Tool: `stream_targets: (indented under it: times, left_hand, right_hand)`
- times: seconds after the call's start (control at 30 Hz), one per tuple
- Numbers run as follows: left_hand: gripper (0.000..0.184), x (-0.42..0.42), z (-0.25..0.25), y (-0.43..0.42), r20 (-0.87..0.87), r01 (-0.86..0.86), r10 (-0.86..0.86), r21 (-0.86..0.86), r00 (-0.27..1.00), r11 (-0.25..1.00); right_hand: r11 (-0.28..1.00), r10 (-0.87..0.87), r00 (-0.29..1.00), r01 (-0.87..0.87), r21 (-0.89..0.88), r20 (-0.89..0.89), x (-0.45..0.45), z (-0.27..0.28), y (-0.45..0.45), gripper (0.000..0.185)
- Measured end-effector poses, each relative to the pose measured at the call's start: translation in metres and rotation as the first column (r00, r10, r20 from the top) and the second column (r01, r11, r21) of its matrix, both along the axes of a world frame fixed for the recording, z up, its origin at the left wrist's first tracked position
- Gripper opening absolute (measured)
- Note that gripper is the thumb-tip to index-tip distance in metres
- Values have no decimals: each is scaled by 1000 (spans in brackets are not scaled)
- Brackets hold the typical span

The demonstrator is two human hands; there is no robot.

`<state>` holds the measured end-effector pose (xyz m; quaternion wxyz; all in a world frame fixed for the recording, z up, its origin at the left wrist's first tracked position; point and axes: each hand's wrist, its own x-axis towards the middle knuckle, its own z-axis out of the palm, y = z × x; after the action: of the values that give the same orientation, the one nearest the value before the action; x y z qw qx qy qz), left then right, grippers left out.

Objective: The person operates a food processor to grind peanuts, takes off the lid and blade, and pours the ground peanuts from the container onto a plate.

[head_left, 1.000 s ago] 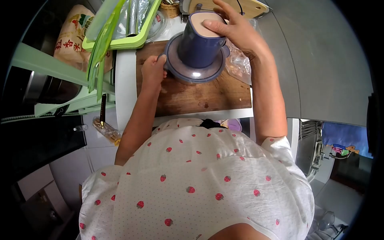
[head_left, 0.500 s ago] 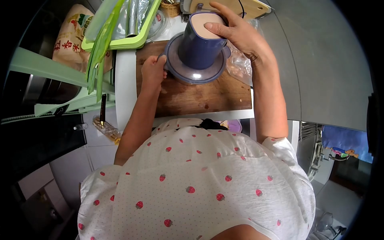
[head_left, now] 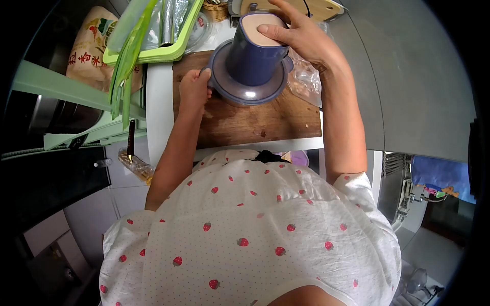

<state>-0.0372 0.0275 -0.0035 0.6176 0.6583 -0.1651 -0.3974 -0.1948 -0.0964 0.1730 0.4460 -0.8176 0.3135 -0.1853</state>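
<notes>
Blue appliance [head_left: 255, 61]: left hand [head_left: 194, 87] grips its side; right hand [head_left: 305, 42] (fingers spread) touches top.

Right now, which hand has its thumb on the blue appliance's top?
The right hand: its thumb lies on the pale top; the left hand grips lower down, at the side.

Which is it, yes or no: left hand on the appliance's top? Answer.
No, the left hand holds the appliance at its side, below the top.

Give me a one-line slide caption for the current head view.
Blue appliance over a wooden board, left hand gripping its side, right hand on its top.
</notes>
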Motion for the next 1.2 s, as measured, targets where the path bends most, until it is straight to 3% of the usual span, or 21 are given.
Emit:
stream_targets:
  times: [0.13, 0.23, 0.63, 0.73, 0.83, 0.93, 1.0, 1.2]
  left_hand:
    - [20, 0, 0, -2, 7, 0, 0, -16, 1000, 1000]
    - [20, 0, 0, 0, 29, 3, -3, 12, 1000, 1000]
    - [21, 3, -8, -1, 5, 20, -20, -32, 1000, 999]
    - [21, 2, -6, -1, 0, 9, -9, -47, 1000, 999]
    - [20, 3, -7, 0, -4, 17, -17, -18, 1000, 1000]
    - [20, 4, -8, -2, 8, 31, -31, -14, 999, 999]
    - [21, 3, -4, -1, 0, 15, -15, -13, 1000, 1000]
    - [22, 1, -4, -1, 32, -10, 11, -18, 999, 1000]
  right_hand:
    - [999, 40, 999, -40, 33, -8, 0, 10, 4, 73]
    - [995, 66, 998, -66, -69, 6, 1, -11, -9, 73]
    - [996, -86, 996, 86, 26, -8, -4, 1, 1, 75]
    - [993, -41, 998, 36, -112, -41, -3, -4, -3, 75]
    - [999, -4, 1000, 3, -44, -21, -1, -9, -6, 74]
    - [995, 44, 998, -40, -93, 40, -1, -20, -11, 73]
    - [998, 37, 993, -42, 39, 109, -1, -25, -10, 80]
    - [999, -11, 993, 15, -29, 117, -3, -23, -6, 79]
